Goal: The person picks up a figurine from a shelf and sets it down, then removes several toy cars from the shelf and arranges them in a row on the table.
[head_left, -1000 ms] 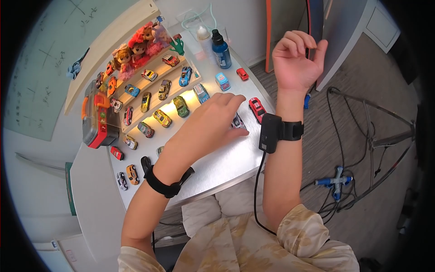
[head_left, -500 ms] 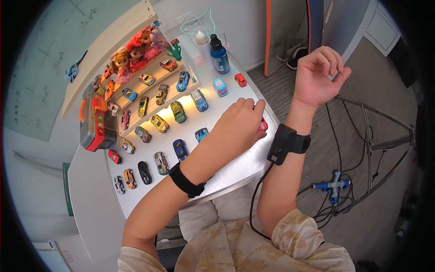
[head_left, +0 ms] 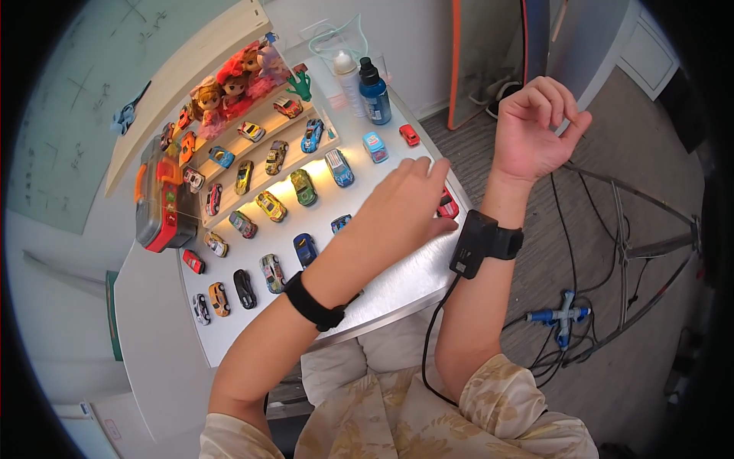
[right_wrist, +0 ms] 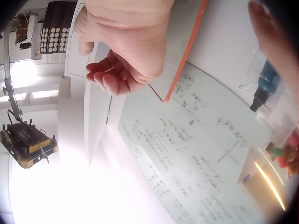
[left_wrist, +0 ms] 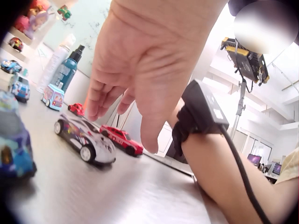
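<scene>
My left hand (head_left: 401, 200) reaches over the right part of the silvery tabletop, fingers slightly bent and thumb apart, with nothing gripped. Beside its fingertips, a red toy car (head_left: 448, 205) stands close to the table edge. A white toy race car (left_wrist: 86, 138) with a colourful print stands under the hand in the left wrist view, right next to the red one; in the head view the hand hides it. My right hand (head_left: 539, 130) is raised off the table's right side, fingers loosely curled, holding nothing.
Several toy cars, such as a dark blue one (head_left: 304, 249), stand in rows. Behind them is a lit wooden shelf (head_left: 267, 177) with cars and dolls (head_left: 233, 84). A blue bottle (head_left: 375, 99) stands at the back, a toolbox-like case (head_left: 159, 203) at left. Cables (head_left: 566, 314) lie on the floor.
My left hand has moved right, covered much of the red car, then drawn back slightly. The red car sits a little nearer the table edge. My right hand has shifted right and lower.
</scene>
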{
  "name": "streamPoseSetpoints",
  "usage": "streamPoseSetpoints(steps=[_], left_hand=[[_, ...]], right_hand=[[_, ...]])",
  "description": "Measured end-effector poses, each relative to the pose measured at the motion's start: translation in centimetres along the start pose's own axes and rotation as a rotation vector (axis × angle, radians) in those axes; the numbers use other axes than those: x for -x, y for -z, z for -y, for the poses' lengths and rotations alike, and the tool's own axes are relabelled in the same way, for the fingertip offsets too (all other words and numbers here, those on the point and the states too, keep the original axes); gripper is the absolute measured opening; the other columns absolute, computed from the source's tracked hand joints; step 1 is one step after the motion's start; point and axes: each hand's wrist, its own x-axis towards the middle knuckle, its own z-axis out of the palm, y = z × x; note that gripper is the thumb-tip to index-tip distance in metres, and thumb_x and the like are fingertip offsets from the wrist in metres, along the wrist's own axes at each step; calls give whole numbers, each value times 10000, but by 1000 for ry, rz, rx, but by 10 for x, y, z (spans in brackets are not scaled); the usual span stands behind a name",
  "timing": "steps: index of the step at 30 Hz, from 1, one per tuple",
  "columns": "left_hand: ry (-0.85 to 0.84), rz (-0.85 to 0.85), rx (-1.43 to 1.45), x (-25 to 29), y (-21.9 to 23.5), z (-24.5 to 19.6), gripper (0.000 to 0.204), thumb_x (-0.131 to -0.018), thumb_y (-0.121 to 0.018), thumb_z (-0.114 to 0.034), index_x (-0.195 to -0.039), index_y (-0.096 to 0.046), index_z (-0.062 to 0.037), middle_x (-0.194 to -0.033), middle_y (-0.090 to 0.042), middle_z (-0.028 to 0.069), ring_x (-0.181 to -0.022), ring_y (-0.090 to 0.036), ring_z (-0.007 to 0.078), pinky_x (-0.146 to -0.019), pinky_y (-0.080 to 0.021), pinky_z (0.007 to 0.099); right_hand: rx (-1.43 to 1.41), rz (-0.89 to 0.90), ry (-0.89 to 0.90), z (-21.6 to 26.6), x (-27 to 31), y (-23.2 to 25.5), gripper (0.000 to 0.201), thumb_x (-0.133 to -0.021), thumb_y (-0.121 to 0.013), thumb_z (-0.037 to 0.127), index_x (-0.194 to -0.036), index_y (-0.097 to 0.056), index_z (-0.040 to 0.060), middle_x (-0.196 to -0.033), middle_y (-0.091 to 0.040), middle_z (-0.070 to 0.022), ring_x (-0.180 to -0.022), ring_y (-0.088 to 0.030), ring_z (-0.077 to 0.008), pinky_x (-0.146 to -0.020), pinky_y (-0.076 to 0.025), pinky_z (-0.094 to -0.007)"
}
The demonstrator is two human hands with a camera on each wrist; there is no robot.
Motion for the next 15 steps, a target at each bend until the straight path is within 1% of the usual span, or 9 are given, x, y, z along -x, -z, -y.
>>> streamPoseSetpoints(steps=[3, 6, 9, 10, 13, 15], left_hand=[[-20, -176, -9, 14, 29, 8, 684, -810, -864, -236, -1360, -545, 15, -1240, -655, 242, -1165, -623, 408, -1017, -509, 447], [145, -201, 6, 41, 75, 11, 611, -853, -850, -251, -1338, -586, 11, -1242, -675, 205, -1137, -655, 340, -1012, -519, 408], [282, -303, 66, 81, 111, 21, 545, -878, -834, -214, -1316, -611, 21, -1235, -691, 159, -1135, -665, 251, -1012, -520, 366], [335, -329, 55, 99, 122, 24, 516, -895, -811, -162, -1332, -605, 20, -1254, -690, 125, -1169, -646, 194, -1032, -505, 340], [473, -434, 77, 156, 145, 27, 469, -905, -783, -106, -1319, -612, 35, -1269, -685, 133, -1182, -640, 213, -1061, -482, 355], [529, -477, 9, 198, 156, 33, 485, -875, -821, -155, -1284, -636, 29, -1240, -706, 146, -1135, -655, 209, -1003, -509, 360]], right_hand=[[4, -15, -8, -1, 0, 2, 464, -993, -635, 498, -756, -574, 104, -751, -564, 35, -651, -467, -123, -555, -368, -268], [10, -47, -28, -7, -1, 5, 418, -1003, -636, 440, -758, -577, 107, -752, -562, 37, -654, -465, -123, -555, -364, -269], [47, -58, -88, -14, -2, 9, 345, -1018, -623, 331, -758, -567, 111, -756, -561, 34, -649, -453, -124, -558, -360, -272], [69, -64, -112, -16, -3, 11, 322, -1017, -617, 298, -761, -563, 110, -756, -559, 32, -647, -448, -124, -559, -357, -274], [105, -94, -195, -27, -5, 16, 261, -1014, -593, 200, -776, -545, 104, -755, -546, 24, -641, -432, -125, -559, -348, -280], [129, -111, -252, -36, -4, 20, 245, -1008, -596, 191, -785, -546, 102, -752, -524, 20, -642, -423, -127, -564, -344, -285]])
